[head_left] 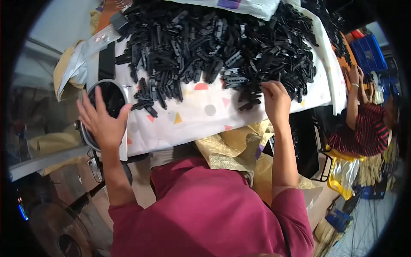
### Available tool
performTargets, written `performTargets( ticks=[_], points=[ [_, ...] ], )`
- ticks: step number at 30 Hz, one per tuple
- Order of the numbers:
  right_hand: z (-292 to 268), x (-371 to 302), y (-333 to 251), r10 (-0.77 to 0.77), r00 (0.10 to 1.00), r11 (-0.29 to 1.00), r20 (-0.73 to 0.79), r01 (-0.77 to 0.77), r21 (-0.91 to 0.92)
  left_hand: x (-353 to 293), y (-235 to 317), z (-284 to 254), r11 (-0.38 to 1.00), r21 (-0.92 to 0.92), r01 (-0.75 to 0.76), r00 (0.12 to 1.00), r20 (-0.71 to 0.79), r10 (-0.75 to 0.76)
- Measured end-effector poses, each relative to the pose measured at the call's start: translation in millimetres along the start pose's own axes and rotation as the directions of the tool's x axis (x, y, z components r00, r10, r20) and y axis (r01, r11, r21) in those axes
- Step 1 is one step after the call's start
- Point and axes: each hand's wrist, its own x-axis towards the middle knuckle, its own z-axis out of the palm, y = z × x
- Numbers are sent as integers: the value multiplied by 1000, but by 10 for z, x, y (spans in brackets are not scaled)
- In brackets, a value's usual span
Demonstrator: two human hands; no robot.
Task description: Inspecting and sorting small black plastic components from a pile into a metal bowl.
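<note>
Both hands are well apart: the left hand point(105, 123) is spread open over the near left part of an oval container point(124, 91), whether touching it I cannot tell, and the right hand point(278, 102) has thumb and fingertips drawn together at the near edge of the black parts point(184, 47); whether a piece is pinched there I cannot tell. Largest of all is the table, under a white cloth point(167, 136) printed with coloured triangles and rounded shapes. Next come the black parts themselves, narrow, partly slotted pieces heaped over most of the cloth and thinning out toward its near side. Off to the right is another person point(366, 128) in a dark striped top, arms raised toward an orange surface. A crumpled golden woven sack point(229, 147) sits between the table's near edge and the wearer's maroon top, and a fan point(51, 222) stands at lower left. Beyond the other person's arms is a blue crate point(370, 53). Smaller is the oval container, grey-rimmed and dark inside, with a flat black slab point(107, 61) just beyond it. Smallest are the stray pieces point(147, 106) lying to the container's right
</note>
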Motion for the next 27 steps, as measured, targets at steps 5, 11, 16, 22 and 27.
performTargets(
  ticks=[5,11,16,22,27],
  points=[
    [116,186,-157,-88,955,971,282,145,-189,-151,1439,209,415,-874,-253,888,-40,457],
    [-7,174,-23,48,992,998,117,-53,45,-173,2265,754,565,-666,-487,804,-89,588],
    [-20,67,99,-82,964,994,254,97,-47,-134,2012,475,611,-695,-379,856,-13,517],
    [214,163,-41,-205,922,932,329,286,-221,-87,1607,476,425,-763,487,653,641,404],
    [402,176,-118,-177,927,883,331,298,-363,-38,1371,537,-37,-558,829,479,676,560]
  ],
)
